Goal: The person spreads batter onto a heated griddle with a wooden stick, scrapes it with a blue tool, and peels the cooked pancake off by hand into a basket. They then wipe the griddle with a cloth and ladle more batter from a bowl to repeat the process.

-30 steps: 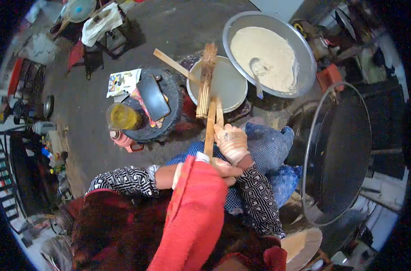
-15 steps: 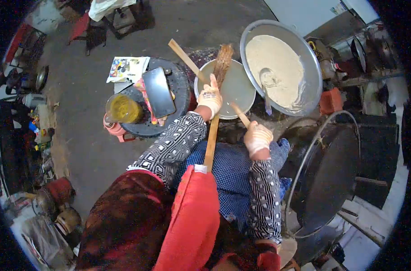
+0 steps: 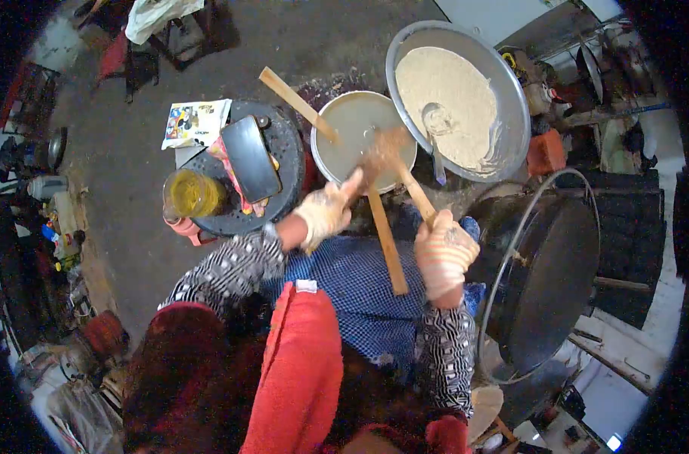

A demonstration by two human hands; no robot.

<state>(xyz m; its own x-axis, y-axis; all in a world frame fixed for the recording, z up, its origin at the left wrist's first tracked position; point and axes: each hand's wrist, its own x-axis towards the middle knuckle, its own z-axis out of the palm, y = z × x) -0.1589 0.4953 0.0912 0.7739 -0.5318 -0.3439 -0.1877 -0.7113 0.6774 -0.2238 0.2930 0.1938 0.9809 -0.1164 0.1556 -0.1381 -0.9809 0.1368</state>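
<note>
A brown, bristly brush-like bundle [image 3: 376, 160], blurred by motion, slants over the near rim of a bucket [image 3: 319, 160] of cloudy liquid. My left hand [image 3: 323, 217], in a pale glove, is closed round its lower end. A wooden stick [image 3: 415, 191] is gripped in my right hand [image 3: 446, 253], also gloved; its far end overlaps the bundle at the bucket's near right rim. Between my hands, a flat wooden stick [image 3: 387, 246] runs from the rim down over the blue checked cloth [image 3: 337, 284] on my lap. Another wooden stick [image 3: 293, 100] leans in the bucket's left side.
A large metal basin [image 3: 523, 132] of beige batter with a ladle [image 3: 437, 151] stands right of the bucket. Left is a round black stool [image 3: 284, 198] holding a phone [image 3: 252, 160], a packet [image 3: 195, 125] and a glass mug [image 3: 193, 194]. A big round black pan [image 3: 549, 280] stands at right.
My left hand has moved down and left, pulling the bristly bundle nearer me and off the flat stick, which now slants right. My right hand has lowered slightly with its stick.
</note>
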